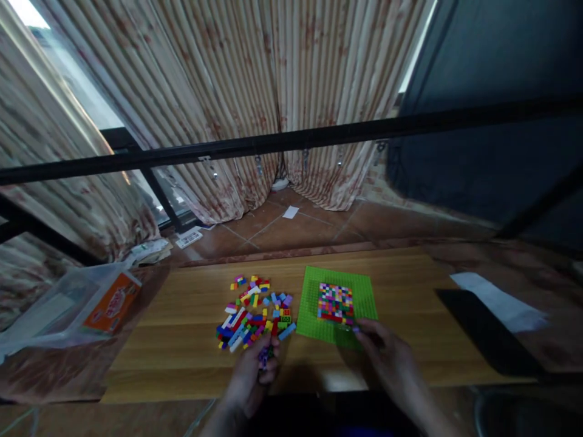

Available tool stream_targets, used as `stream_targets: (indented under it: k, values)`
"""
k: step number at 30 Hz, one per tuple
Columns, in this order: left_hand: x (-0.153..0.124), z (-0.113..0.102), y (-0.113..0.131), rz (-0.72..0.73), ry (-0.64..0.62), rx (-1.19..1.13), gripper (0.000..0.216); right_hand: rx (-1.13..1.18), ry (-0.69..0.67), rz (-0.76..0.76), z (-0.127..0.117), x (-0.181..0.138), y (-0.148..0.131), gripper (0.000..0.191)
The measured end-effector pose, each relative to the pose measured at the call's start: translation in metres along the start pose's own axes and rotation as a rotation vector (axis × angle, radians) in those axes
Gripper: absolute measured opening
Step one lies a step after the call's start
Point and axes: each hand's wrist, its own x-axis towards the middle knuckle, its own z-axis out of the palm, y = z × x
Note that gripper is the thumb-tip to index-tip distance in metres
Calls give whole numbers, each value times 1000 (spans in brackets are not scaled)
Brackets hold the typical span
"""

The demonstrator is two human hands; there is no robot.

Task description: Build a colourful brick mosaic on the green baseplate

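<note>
A green baseplate point(310, 309) lies on the wooden table, carrying a square block of many-coloured toy bricks point(336, 301) at its middle. My right hand point(387, 346) is at the plate's lower right, its thumb and fingers pinched on a small purple toy brick point(356, 329) beside the block's near right corner. Whether that brick touches the plate I cannot tell. In my left hand point(255, 367), partly curled, sit several dark purple and green toy bricks point(265, 357). Just beyond this hand spreads a loose pile of mixed toy bricks point(248, 318).
Toward the table's right end lies a black flat mat point(492, 334), with a white sheet point(498, 300) behind it. A clear plastic bin point(59, 315) with an orange package point(113, 303) stands left of the table. A dark metal bar point(255, 144) crosses before the curtains point(218, 79).
</note>
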Motion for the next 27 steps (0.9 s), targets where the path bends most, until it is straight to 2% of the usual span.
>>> stream_targets:
  k: [6,12,18,27]
  values:
    - [-1,12,-4,72,23,36,20,-55,-43,-190,6,26,-14,18]
    - [-6,11,-9,94,31,72,21,-255,-22,-302,21,37,-22,17]
    - [-6,13,-8,93,30,88,21,-325,70,-319,25,33,-16,18]
    - [-7,12,-9,90,26,116,23,-404,125,-376,30,29,-14,24]
